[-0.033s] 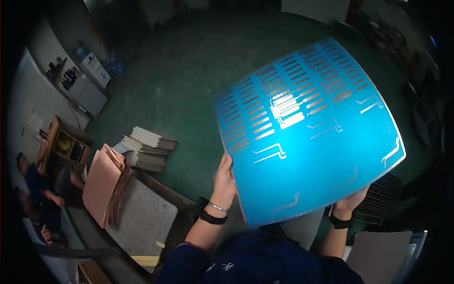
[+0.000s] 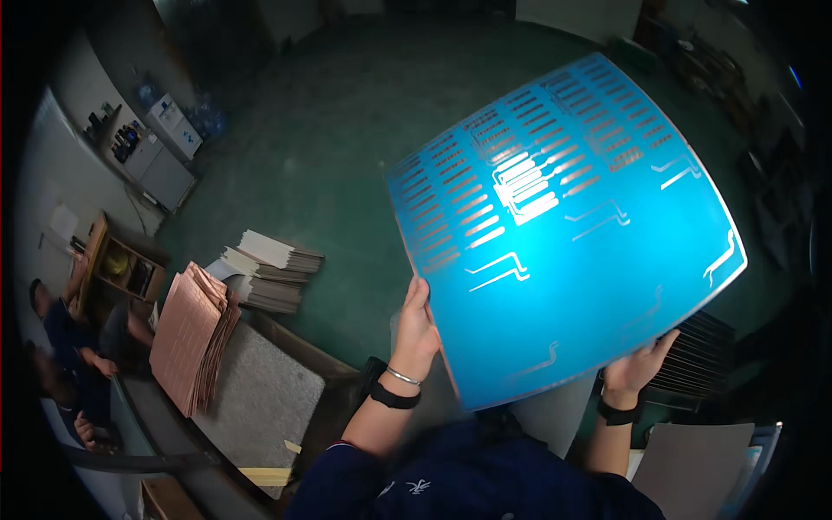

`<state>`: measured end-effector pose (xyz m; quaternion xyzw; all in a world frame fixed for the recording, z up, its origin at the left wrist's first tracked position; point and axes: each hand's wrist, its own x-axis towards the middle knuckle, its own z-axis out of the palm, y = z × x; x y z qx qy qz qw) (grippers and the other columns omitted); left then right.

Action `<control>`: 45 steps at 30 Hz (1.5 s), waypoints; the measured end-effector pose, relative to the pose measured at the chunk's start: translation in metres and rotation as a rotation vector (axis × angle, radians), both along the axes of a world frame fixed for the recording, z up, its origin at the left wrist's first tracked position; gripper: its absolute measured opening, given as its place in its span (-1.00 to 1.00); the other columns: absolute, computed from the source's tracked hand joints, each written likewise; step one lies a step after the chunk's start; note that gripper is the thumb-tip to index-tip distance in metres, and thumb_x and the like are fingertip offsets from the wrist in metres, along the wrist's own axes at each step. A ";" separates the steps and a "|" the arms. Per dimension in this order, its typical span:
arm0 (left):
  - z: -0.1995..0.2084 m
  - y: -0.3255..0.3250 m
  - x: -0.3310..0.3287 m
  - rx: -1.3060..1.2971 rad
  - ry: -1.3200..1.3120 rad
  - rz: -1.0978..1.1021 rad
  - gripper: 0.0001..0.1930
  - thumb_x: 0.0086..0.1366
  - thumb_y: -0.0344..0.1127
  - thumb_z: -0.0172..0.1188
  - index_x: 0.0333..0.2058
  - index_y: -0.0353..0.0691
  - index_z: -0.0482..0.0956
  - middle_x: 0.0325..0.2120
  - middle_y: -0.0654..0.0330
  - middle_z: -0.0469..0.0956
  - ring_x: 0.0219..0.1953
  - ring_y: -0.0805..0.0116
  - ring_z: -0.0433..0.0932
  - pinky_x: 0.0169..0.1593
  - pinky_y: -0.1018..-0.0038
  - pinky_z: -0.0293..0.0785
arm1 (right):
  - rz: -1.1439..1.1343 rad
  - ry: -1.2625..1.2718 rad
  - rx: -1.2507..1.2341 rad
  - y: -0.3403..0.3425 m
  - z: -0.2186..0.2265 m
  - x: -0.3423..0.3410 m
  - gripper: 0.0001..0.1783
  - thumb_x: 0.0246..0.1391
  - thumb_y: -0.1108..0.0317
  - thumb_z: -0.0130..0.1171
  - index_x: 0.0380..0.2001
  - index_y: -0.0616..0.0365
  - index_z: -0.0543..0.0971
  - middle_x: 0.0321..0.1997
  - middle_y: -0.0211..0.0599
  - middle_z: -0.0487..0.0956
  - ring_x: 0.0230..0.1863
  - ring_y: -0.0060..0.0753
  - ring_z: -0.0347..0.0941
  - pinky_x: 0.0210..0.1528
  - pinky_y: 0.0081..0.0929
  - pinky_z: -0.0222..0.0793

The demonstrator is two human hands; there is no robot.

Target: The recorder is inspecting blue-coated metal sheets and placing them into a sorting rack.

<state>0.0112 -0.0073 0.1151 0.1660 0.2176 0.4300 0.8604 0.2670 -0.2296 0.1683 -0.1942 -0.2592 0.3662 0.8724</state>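
Observation:
I hold up a large blue-coated circuit board panel [image 2: 563, 269], tilted, with rows of copper-coloured slots and bent traces; light glares off its middle. My left hand [image 2: 417, 329] is closed on its left edge, thumb along the rim and the other fingers mostly hidden behind. At the lower right edge, my right hand [image 2: 637, 371] holds the panel from below, one digit showing past the rim and the rest partly covered. A dark band circles each wrist.
Copper-coloured sheets [image 2: 192, 338] stand stacked on a grey board [image 2: 264, 390] at left. Beyond are pale boards [image 2: 276, 269] in a pile. A black slotted rack [image 2: 698, 355] and a grey panel [image 2: 693, 464] are at right. Another person [image 2: 74, 334] is at far left.
The panel's far corner has risen a little and its near corner has shifted slightly right. More of my right hand shows below the edge.

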 end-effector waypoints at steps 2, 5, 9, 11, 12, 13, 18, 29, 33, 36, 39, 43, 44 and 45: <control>0.008 -0.006 0.023 0.038 -0.128 0.003 -0.69 0.36 -0.24 -0.03 0.06 -0.10 0.33 -0.07 0.25 0.46 -0.05 0.37 0.47 0.01 0.40 0.48 | -0.050 0.150 -0.100 0.017 0.023 -0.058 -0.39 0.27 0.08 -0.15 0.26 0.19 0.09 0.24 -0.24 0.24 0.23 -0.26 0.15 0.21 -0.24 0.13; 0.019 -0.025 0.051 0.003 -0.176 0.060 -0.72 0.37 -0.27 -0.04 0.04 -0.02 0.35 -0.06 0.34 0.44 -0.04 0.47 0.44 0.06 0.41 0.43 | -0.394 -0.198 -0.480 0.027 0.015 -0.072 -0.35 0.23 0.19 -0.02 0.28 0.21 0.04 0.22 -0.22 0.23 0.20 -0.34 0.16 0.18 -0.34 0.12; 0.044 -0.041 0.076 -0.065 -0.198 -0.055 -0.75 0.36 -0.27 -0.02 0.00 -0.02 0.37 -0.09 0.32 0.45 -0.05 0.45 0.45 0.03 0.39 0.42 | -0.713 -0.342 -0.594 0.034 0.062 -0.056 -0.52 0.25 0.23 -0.05 0.13 0.30 0.24 -0.02 -0.21 0.42 -0.07 -0.47 0.35 -0.02 -0.49 0.27; 0.026 -0.040 0.078 -0.010 -0.195 -0.198 -0.75 0.36 -0.25 -0.01 0.00 -0.03 0.38 -0.11 0.31 0.47 -0.04 0.42 0.45 0.03 0.38 0.42 | -0.739 -0.388 -0.588 0.032 0.078 -0.038 -0.55 0.25 0.25 -0.06 0.11 0.31 0.26 -0.08 -0.22 0.45 -0.13 -0.48 0.38 -0.07 -0.52 0.30; 0.018 -0.038 0.081 0.056 -0.198 -0.341 -0.75 0.36 -0.23 -0.01 -0.01 -0.05 0.39 -0.13 0.29 0.48 -0.03 0.40 0.45 0.03 0.37 0.42 | -0.766 -0.435 -0.570 0.029 0.083 -0.031 -0.57 0.25 0.27 -0.06 0.09 0.32 0.28 -0.13 -0.22 0.49 -0.18 -0.49 0.41 -0.12 -0.55 0.32; 0.013 -0.035 0.079 0.100 -0.028 -0.437 -0.69 0.36 -0.19 -0.01 0.04 -0.07 0.38 -0.14 0.25 0.50 -0.04 0.37 0.46 0.00 0.37 0.44 | -0.774 -0.435 -0.582 0.026 0.087 -0.029 -0.57 0.25 0.27 -0.06 0.09 0.32 0.28 -0.13 -0.22 0.49 -0.18 -0.49 0.41 -0.12 -0.55 0.32; -0.061 -0.006 0.031 0.915 0.994 -0.312 -0.77 0.29 -0.27 0.07 -0.13 -0.19 0.57 -0.17 0.15 0.58 -0.15 0.25 0.56 -0.13 0.40 0.48 | -1.050 -0.686 -0.663 0.025 0.094 -0.024 -0.67 0.24 0.33 -0.04 -0.03 0.35 0.41 -0.23 -0.30 0.53 -0.29 -0.60 0.42 -0.24 -0.69 0.33; -0.113 -0.016 -0.028 1.456 1.578 -0.026 -0.82 0.10 -0.45 0.10 -0.30 -0.14 0.60 -0.30 0.25 0.57 -0.05 0.25 0.44 0.06 0.32 0.24 | -0.995 -0.838 -0.946 0.068 0.012 0.011 -0.65 0.17 0.47 0.06 0.01 0.40 0.42 -0.55 -0.50 0.42 -0.57 -0.80 0.18 -0.56 -0.77 0.12; -0.110 -0.015 -0.023 1.448 1.609 -0.057 -0.81 0.09 -0.45 0.11 -0.30 -0.12 0.59 -0.32 0.27 0.56 -0.05 0.28 0.44 0.06 0.34 0.22 | -0.999 -1.020 -0.917 0.105 -0.031 0.026 -0.66 0.15 0.49 0.06 0.00 0.37 0.44 -0.49 -0.21 0.56 -0.54 -0.68 0.32 -0.49 -0.65 0.30; -0.112 -0.014 -0.021 1.438 1.635 -0.043 -0.82 0.07 -0.45 0.11 -0.31 -0.12 0.59 -0.34 0.25 0.55 -0.06 0.28 0.45 0.05 0.32 0.22 | -0.886 -1.017 -1.049 0.121 -0.047 0.031 -0.65 0.16 0.46 0.02 0.02 0.32 0.44 -0.43 -0.08 0.60 -0.53 -0.63 0.36 -0.42 -0.62 0.35; -0.111 -0.013 -0.019 1.441 1.667 -0.065 -0.81 0.07 -0.45 0.12 -0.31 -0.12 0.59 -0.35 0.25 0.55 -0.06 0.28 0.45 0.04 0.32 0.22 | -0.854 -1.060 -1.099 0.131 -0.067 0.041 -0.65 0.16 0.46 -0.02 0.02 0.31 0.44 -0.31 0.11 0.58 -0.37 -0.19 0.58 -0.31 -0.44 0.44; -0.108 -0.013 -0.019 1.445 1.688 -0.062 -0.82 0.07 -0.44 0.11 -0.32 -0.12 0.60 -0.37 0.25 0.56 -0.06 0.28 0.45 0.03 0.32 0.22 | -0.761 -0.989 -1.224 0.138 -0.069 0.049 -0.64 0.13 0.48 -0.02 0.01 0.31 0.44 -0.29 0.16 0.56 -0.28 -0.05 0.57 -0.24 -0.38 0.45; -0.107 -0.012 -0.018 1.441 1.687 -0.067 -0.82 0.07 -0.44 0.10 -0.33 -0.12 0.60 -0.38 0.25 0.56 -0.07 0.28 0.45 0.02 0.32 0.22 | -0.763 -0.982 -1.225 0.141 -0.068 0.052 -0.64 0.13 0.48 -0.02 0.01 0.31 0.44 -0.29 0.16 0.56 -0.28 -0.05 0.57 -0.24 -0.38 0.45; -0.107 -0.012 -0.017 1.437 1.685 -0.072 -0.82 0.08 -0.44 0.09 -0.33 -0.12 0.60 -0.38 0.25 0.57 -0.08 0.27 0.46 0.02 0.32 0.22 | -0.768 -0.997 -1.245 0.145 -0.067 0.056 -0.64 0.12 0.48 -0.01 0.01 0.32 0.44 -0.28 0.17 0.56 -0.26 -0.01 0.56 -0.23 -0.35 0.45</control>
